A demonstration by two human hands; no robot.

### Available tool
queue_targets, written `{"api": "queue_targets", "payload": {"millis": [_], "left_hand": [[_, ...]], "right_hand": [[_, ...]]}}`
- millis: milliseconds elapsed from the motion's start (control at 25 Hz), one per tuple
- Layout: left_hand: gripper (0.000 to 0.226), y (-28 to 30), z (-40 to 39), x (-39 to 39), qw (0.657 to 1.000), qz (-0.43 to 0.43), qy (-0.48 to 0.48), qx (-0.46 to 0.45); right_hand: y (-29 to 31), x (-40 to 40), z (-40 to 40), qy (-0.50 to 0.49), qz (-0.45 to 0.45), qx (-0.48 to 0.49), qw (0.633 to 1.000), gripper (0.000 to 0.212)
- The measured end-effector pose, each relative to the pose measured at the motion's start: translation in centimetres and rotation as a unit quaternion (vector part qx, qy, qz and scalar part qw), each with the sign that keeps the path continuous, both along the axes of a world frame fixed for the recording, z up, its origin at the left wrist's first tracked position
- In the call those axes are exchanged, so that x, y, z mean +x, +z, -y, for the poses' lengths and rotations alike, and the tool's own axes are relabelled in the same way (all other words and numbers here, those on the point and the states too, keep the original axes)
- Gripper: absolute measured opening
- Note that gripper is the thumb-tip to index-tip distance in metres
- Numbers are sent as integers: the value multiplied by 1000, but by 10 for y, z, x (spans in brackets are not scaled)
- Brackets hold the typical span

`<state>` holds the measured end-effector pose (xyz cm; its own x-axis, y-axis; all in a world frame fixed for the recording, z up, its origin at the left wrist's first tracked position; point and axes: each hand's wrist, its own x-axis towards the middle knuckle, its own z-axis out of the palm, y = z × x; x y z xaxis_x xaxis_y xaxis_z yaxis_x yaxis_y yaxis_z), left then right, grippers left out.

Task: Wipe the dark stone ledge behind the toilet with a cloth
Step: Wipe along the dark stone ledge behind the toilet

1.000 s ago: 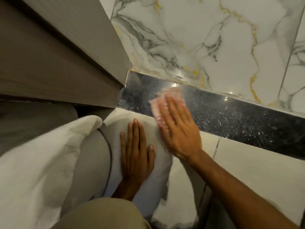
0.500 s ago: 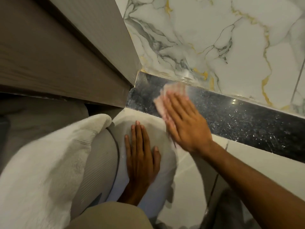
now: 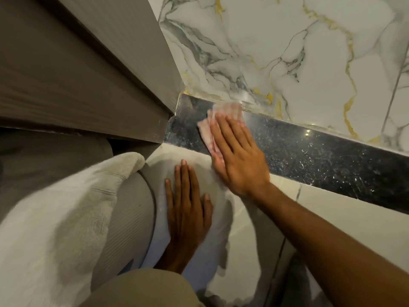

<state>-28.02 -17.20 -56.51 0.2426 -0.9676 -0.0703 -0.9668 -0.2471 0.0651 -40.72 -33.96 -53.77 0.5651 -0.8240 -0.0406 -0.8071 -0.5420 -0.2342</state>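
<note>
Right hand (image 3: 238, 160) lies flat and open, pressing the cloth (image 3: 223, 120) on the ledge (image 3: 321, 156); left hand (image 3: 188, 209) lies flat and open on the toilet (image 3: 168, 160), beside a towel (image 3: 62, 218)

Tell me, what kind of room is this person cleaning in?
Most likely a bathroom. The wall is glossy marble-look tile, a dark polished stone ledge runs along its foot, and a white towel lies at the left. The right hand presses a pink cloth on the ledge.
</note>
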Motion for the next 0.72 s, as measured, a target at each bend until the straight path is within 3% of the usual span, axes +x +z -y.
{"api": "queue_targets", "payload": {"millis": [80, 120, 280, 360, 480, 640, 720], "left_hand": [[72, -2, 1, 1, 1000, -9, -3, -3], [71, -2, 0, 1, 1000, -15, -8, -5], [69, 0, -2, 7, 996, -5, -86, -14], [69, 2, 4, 3, 994, -6, -104, -18], [69, 0, 18, -12, 992, -28, -118, -22], [72, -1, 26, -19, 988, -45, -148, -27], [74, 1, 29, -24, 985, -55, -165, -19]], "right_hand": [[1, 38, 12, -103, 7, 24, 994, 74], [1, 46, 8, -106, 13, 40, 993, 73], [2, -31, -43, -8, 13, 33, 999, 68], [4, -65, -42, -79, -10, 16, 997, 68], [-1, -41, -7, -211, -12, -1, 977, 74], [-5, -63, -50, -117, 1, 7, 993, 71], [6, -106, -76, -134, -27, 33, 990, 74]]}}
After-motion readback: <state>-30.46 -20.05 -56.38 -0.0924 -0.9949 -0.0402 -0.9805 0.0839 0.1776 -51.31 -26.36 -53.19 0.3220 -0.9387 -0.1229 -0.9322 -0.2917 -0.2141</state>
